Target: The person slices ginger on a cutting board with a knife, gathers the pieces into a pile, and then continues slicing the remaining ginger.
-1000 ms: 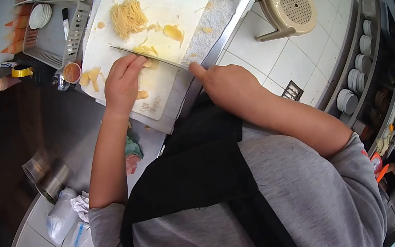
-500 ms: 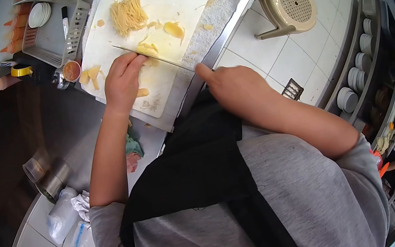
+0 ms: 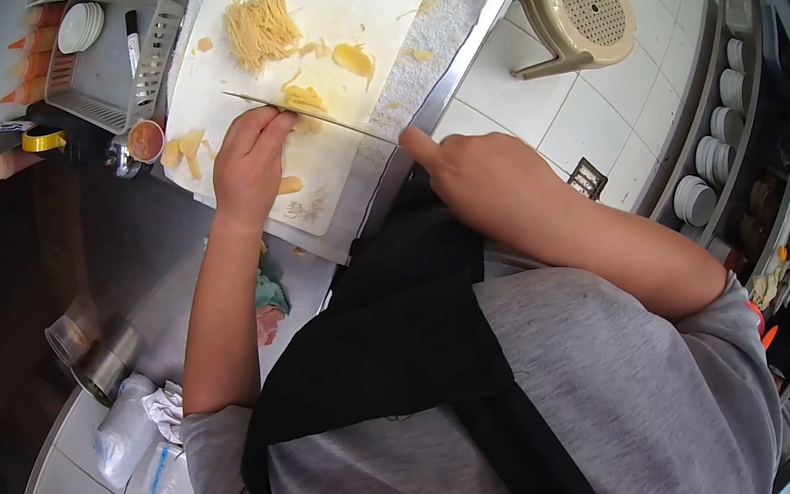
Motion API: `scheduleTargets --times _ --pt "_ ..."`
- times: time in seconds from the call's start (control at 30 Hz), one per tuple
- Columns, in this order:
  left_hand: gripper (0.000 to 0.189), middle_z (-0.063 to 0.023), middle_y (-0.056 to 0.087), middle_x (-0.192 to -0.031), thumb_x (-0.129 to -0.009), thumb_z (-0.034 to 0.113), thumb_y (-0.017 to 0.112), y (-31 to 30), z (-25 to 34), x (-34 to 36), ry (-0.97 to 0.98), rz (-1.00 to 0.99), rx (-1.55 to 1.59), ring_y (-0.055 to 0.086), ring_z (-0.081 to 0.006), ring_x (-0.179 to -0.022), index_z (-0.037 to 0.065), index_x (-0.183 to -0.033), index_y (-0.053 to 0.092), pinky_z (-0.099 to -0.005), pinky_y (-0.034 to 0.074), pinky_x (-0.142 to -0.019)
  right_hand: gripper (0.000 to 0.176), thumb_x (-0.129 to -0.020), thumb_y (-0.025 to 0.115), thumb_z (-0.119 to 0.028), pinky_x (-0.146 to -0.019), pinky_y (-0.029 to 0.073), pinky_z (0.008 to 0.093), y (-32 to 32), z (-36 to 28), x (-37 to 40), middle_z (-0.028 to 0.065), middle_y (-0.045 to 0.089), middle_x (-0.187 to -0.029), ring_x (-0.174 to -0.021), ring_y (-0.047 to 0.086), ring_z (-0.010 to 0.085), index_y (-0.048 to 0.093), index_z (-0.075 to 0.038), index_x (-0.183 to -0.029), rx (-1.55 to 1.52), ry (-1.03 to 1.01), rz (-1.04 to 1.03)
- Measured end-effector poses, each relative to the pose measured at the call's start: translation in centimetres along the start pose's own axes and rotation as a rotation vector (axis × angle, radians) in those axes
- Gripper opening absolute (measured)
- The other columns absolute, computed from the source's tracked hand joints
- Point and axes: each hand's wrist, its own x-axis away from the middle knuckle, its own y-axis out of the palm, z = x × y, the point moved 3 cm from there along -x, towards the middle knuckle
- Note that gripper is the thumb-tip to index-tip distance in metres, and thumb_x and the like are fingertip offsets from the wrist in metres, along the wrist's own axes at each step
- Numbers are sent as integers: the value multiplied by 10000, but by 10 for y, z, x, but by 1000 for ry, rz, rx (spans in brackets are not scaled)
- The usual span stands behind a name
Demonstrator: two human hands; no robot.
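A white cutting board [image 3: 321, 5] lies on a steel counter. My right hand [image 3: 470, 171] grips the handle of a long knife [image 3: 316, 115], forefinger stretched along its spine, and the blade lies across the board. My left hand [image 3: 247, 162] presses yellow slices [image 3: 303, 98] down right beside the blade, fingers curled. A heap of fine yellow shreds [image 3: 260, 28] sits further up the board. Loose yellow pieces [image 3: 182, 147] lie at the board's left edge, and one slice [image 3: 350, 57] lies to the right of the blade.
A grey basket [image 3: 111, 59] with small white dishes and a marker stands left of the board. A beige plastic stool [image 3: 579, 14] stands on the tiled floor. Stacked bowls [image 3: 716, 156] fill shelves on the right. Metal cups [image 3: 103, 364] and plastic bags [image 3: 129, 436] sit lower left.
The knife and my right hand have shifted slightly to the right and down along the board. My left hand keeps its place on the yellow slices.
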Motion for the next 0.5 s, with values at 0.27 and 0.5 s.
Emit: scheduleTargets --times 0.27,0.5 --pt "317 -62 662 -1008 -754 -77 689 1 -1 1 1 -4 -1 655 -259 -923 65 -1036 717 -345 551 -786 200 -894 530 -51 -562 558 460 -1 -1 -3 176 682 -756 -686 705 358 524 -20 -1092 -3 9 10" --pt "317 -59 662 -1008 -757 -76 689 -1 2 -2 17 -2 -10 656 -255 -926 67 -1039 718 -341 550 -790 189 -889 536 -45 -544 553 460 0 -2 -12 166 673 -713 -678 707 361 514 -22 -1076 -2 -13 55"
